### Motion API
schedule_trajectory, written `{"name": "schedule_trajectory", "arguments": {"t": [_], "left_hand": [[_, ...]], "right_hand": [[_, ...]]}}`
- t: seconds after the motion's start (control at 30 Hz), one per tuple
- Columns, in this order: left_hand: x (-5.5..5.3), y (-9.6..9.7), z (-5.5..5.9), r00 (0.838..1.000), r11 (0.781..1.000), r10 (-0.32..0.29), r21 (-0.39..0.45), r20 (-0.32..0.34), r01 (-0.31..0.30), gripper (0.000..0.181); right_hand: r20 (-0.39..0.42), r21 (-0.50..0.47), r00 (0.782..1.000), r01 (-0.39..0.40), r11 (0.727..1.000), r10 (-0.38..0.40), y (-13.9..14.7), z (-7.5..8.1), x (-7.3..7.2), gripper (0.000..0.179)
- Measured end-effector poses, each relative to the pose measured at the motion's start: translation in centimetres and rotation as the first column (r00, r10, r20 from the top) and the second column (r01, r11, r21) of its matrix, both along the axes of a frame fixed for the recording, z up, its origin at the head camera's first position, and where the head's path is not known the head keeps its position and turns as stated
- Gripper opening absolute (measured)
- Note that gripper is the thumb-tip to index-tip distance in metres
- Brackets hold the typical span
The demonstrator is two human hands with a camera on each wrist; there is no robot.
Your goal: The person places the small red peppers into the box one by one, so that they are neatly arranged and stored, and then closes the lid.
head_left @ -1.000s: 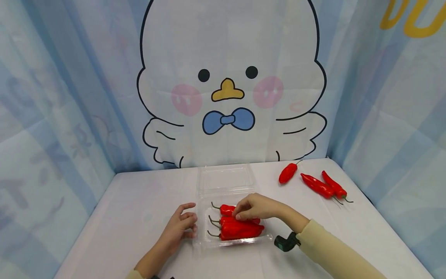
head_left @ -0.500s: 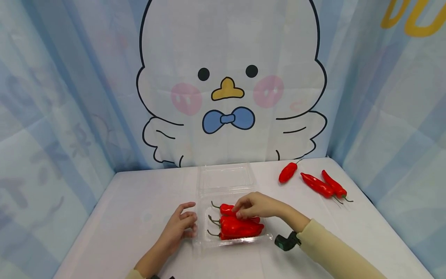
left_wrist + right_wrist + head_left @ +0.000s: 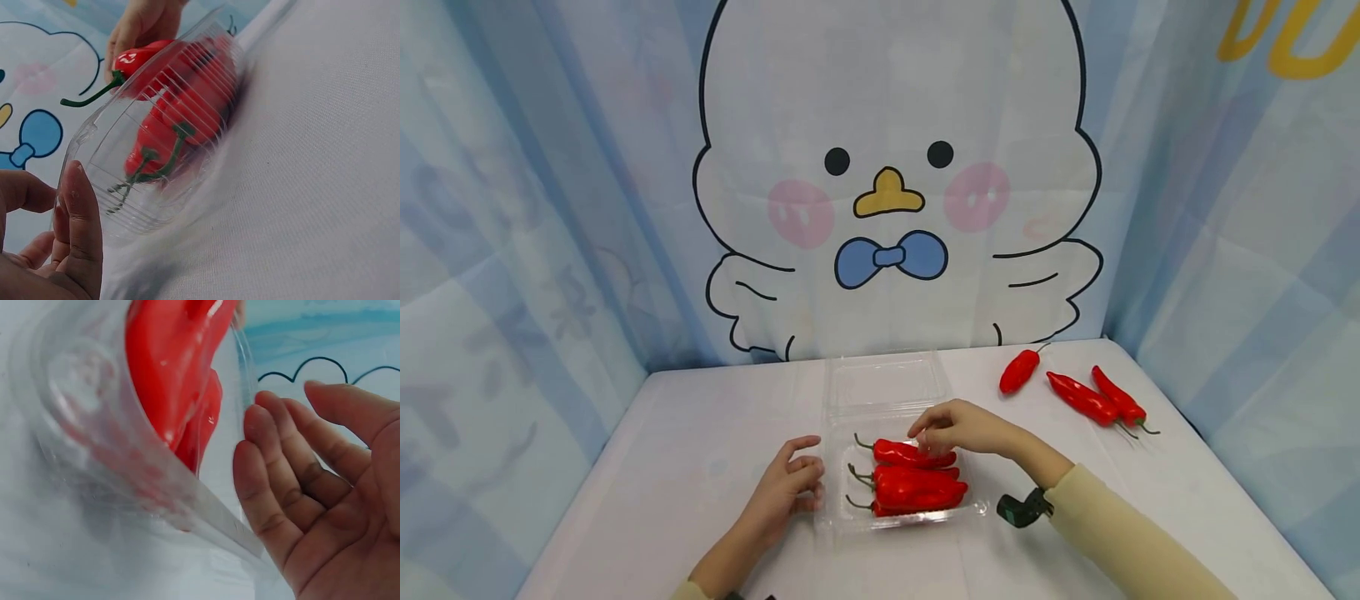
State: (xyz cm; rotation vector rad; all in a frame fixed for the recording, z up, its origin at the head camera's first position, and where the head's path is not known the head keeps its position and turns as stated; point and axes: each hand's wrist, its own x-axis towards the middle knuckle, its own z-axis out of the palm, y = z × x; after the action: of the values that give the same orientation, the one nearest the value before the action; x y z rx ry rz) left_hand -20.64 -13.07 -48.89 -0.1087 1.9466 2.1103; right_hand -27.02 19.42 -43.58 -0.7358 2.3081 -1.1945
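Note:
A clear plastic clamshell box (image 3: 842,521) lies with its lid (image 3: 887,383) folded back, and several red chili peppers (image 3: 917,490) sit in its base, stems to the left. Over the rearmost pepper (image 3: 902,453) hovers my right hand (image 3: 966,427), its fingers slightly bent and nothing in them; the right wrist view shows the palm and spread fingers (image 3: 253,472) beside the box wall. My left hand (image 3: 786,487) stays at the box's left side, fingers loosely bent, with fingertips (image 3: 78,187) right at the rim in the left wrist view.
At the table's back right lie a single red pepper (image 3: 1020,372) and two more, one pepper (image 3: 1082,398) beside another pepper (image 3: 1120,396). A printed curtain (image 3: 895,317) hangs right behind the white table (image 3: 715,417).
My right hand has let go of the rearmost pepper and moved up and slightly right, leaving it in the box. A front pepper has shifted slightly back; my left hand has held its place.

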Motion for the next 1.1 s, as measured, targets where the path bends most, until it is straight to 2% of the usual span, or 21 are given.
{"name": "schedule_trajectory", "arguments": {"t": [0.1, 0.2, 0.27, 0.33, 0.43, 0.5, 0.97, 1.1], "left_hand": [[0.1, 0.0, 0.0, 1.0, 1.0, -0.001, 0.002, 0.002, 0.001, 0.053], [0.1, 0.1, 0.0, 1.0, 1.0, 0.001, 0.003, 0.005, -0.001, 0.053], [0.0, 0.0, 0.0, 1.0, 1.0, 0.003, 0.002, 0.001, -0.003, 0.053], [0.0, 0.0, 0.1, 1.0, 1.0, 0.003, 0.001, 0.0, -0.003, 0.054], [0.0, 0.0, 0.1, 1.0, 1.0, -0.004, 0.0, -0.004, 0.004, 0.054], [0.1, 0.0, 0.2, 1.0, 1.0, -0.006, 0.001, 0.001, 0.006, 0.055], [0.1, 0.2, 0.3, 1.0, 1.0, 0.005, 0.002, 0.006, -0.005, 0.054], [0.1, 0.2, 0.1, 1.0, 1.0, 0.006, 0.009, 0.003, -0.007, 0.054]], "right_hand": [[-0.007, -0.043, 0.997, 0.074, 0.996, -0.075, 0.6, -0.1, -0.6, 0.032], [-0.081, -0.053, 0.979, 0.181, 0.982, -0.185, 1.3, -0.1, -1.2, 0.031], [-0.152, -0.04, 0.949, 0.274, 0.961, -0.277, 1.7, 0.0, -1.6, 0.029], [-0.208, -0.031, 0.908, 0.366, 0.93, -0.364, 2.1, 0.0, -1.9, 0.028], [-0.236, -0.017, 0.841, 0.497, 0.868, -0.486, 2.9, -0.1, -2.2, 0.027], [-0.231, -0.007, 0.81, 0.553, 0.833, -0.54, 3.5, -0.3, -2.4, 0.029], [-0.118, 0.053, 0.678, 0.734, 0.677, -0.726, 8.0, -1.6, -4.5, 0.039], [-0.121, 0.101, 0.637, 0.771, 0.629, -0.761, 9.3, -1.8, -5.2, 0.045]]}}
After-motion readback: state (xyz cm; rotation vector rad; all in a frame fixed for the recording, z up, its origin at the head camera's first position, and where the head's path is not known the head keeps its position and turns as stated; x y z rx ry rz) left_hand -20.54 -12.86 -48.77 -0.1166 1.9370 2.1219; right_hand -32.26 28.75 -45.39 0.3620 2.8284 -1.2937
